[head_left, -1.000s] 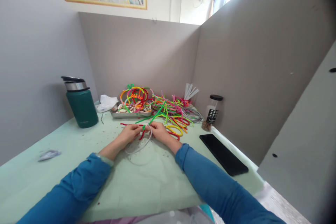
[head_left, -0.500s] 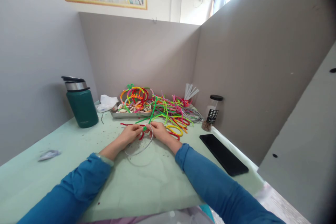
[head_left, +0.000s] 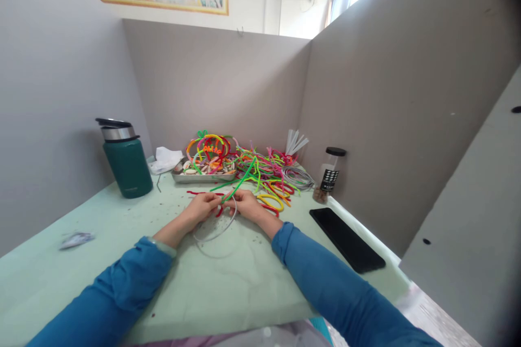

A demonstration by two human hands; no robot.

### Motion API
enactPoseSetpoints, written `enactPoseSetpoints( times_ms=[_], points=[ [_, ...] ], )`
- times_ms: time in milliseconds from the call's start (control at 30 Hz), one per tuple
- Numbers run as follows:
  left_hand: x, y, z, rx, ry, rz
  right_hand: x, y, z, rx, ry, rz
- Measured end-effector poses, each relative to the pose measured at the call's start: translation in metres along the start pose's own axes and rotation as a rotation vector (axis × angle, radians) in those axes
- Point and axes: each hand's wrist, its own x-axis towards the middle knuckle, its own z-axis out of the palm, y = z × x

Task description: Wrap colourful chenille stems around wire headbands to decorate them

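My left hand (head_left: 203, 207) is closed at the middle of the table, pinching a green pipe cleaner (head_left: 244, 176) where it meets a thin grey wire loop (head_left: 222, 236). Close beside it, my right hand (head_left: 246, 205) is closed too, its fingertips on the same joint. From the fingers the pipe cleaner's long free end slants up to the right. The wire loop curves down between my hands toward the tabletop. A red pipe cleaner (head_left: 220, 211) lies partly behind my fingers. The exact grip of each fingertip is too small to make out.
Behind my hands stand a metal tray (head_left: 203, 179) of colourful hoops and small pieces and a heap of pipe cleaners (head_left: 268, 165). A green bottle (head_left: 128, 168) is at left. A jar (head_left: 328, 176) and a black phone (head_left: 345, 238) are at right, within grey partitions.
The green pipe cleaner's free end has swung from nearly upright over to the right. Both hands have stayed in almost the same place.
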Motion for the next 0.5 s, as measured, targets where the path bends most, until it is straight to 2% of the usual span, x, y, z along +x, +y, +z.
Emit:
enactPoseSetpoints(
  times_ms=[200,367,500],
  points=[
    [0.0024,-0.0047,-0.0008,0.175,0.017,0.081,0.002,0.0035,-0.0033,-0.126,0.021,-0.025],
    [-0.0014,0.0011,-0.0008,0.308,0.022,0.141,0.0026,0.004,-0.0041,-0.145,0.025,-0.023],
    [-0.0025,0.0049,-0.001,0.372,0.018,0.178,0.0021,0.0,-0.0059,-0.25,0.085,-0.136]
  ],
)
